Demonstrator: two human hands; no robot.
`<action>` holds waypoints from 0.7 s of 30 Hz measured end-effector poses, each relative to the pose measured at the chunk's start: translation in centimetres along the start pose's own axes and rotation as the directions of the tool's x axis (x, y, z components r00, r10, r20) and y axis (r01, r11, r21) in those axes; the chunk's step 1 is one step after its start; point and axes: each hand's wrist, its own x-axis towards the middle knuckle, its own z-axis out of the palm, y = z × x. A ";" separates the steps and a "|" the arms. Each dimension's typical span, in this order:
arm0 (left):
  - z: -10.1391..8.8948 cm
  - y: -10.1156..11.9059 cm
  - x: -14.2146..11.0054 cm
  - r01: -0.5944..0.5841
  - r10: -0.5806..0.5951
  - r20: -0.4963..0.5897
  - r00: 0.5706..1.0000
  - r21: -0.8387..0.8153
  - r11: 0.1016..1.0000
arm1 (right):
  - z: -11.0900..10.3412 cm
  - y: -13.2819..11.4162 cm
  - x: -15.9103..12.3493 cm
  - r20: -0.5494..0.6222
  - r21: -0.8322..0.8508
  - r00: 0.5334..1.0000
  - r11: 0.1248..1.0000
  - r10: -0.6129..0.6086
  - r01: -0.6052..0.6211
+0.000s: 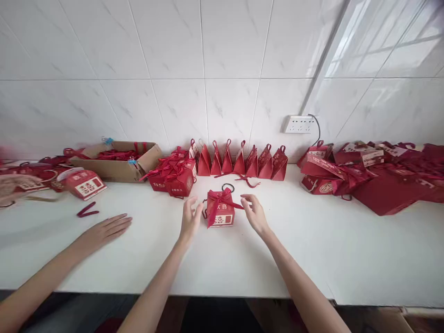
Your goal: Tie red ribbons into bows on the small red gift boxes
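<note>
A small red gift box (219,220) with gold and white characters stands on the white table before me. A red ribbon bow (221,198) is tied on its top, and a dark loop (228,187) shows behind it. My left hand (189,219) hovers just left of the box, fingers curved and apart, apparently holding nothing. On the right, my right hand (255,213) is open with bent fingers. One ribbon tail stretches to its fingertips; whether they touch I cannot tell. A dark red cord (204,210) hangs at the box's left side.
Several pointed red boxes (239,159) line the wall. Ribboned boxes (176,173) and a cardboard tray (121,169) of ribbons sit left. Red packaging (381,185) is piled right. A co-worker's hand (107,231) lies flat at left; another blurred hand (15,185) is beyond it.
</note>
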 end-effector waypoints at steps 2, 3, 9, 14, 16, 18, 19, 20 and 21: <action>0.8 0.9 2.7 -0.006 0.006 0.082 0.997 0.002 1.000 | 0.7 -1.0 1.8 0.034 -0.002 0.999 1.000 0.001 -0.001; 1.1 1.3 3.9 -0.012 0.011 0.115 0.993 0.003 1.000 | 1.1 -1.5 2.6 0.052 0.002 0.999 1.000 0.006 -0.006; 2.7 1.4 5.3 -0.072 0.071 0.187 0.980 -0.006 0.997 | 2.9 -2.1 4.0 0.147 0.095 0.986 0.990 0.084 -0.099; 3.2 0.6 3.4 -0.050 0.058 0.137 0.989 -0.066 0.997 | 2.9 -0.6 2.2 0.163 0.260 0.966 0.936 0.200 -0.237; 3.3 0.7 2.8 -0.036 0.046 0.129 0.991 -0.077 0.996 | 2.6 -0.4 1.7 0.162 0.334 0.952 0.893 0.261 -0.301; 3.3 1.0 2.4 -0.020 0.029 0.129 0.991 -0.075 0.997 | 2.4 -0.6 1.4 0.167 0.405 0.930 0.838 0.327 -0.367; 3.3 1.2 2.2 -0.013 0.022 0.131 0.991 -0.070 0.997 | 2.3 -0.7 1.3 0.172 0.424 0.918 0.814 0.357 -0.396; 3.2 1.3 2.1 -0.006 0.015 0.134 0.991 -0.065 0.998 | 2.2 -0.8 1.2 0.177 0.427 0.908 0.801 0.380 -0.419; 3.1 1.4 2.0 0.000 0.008 0.138 0.990 -0.059 0.998 | 2.2 -0.9 1.1 0.181 0.415 0.900 0.799 0.396 -0.435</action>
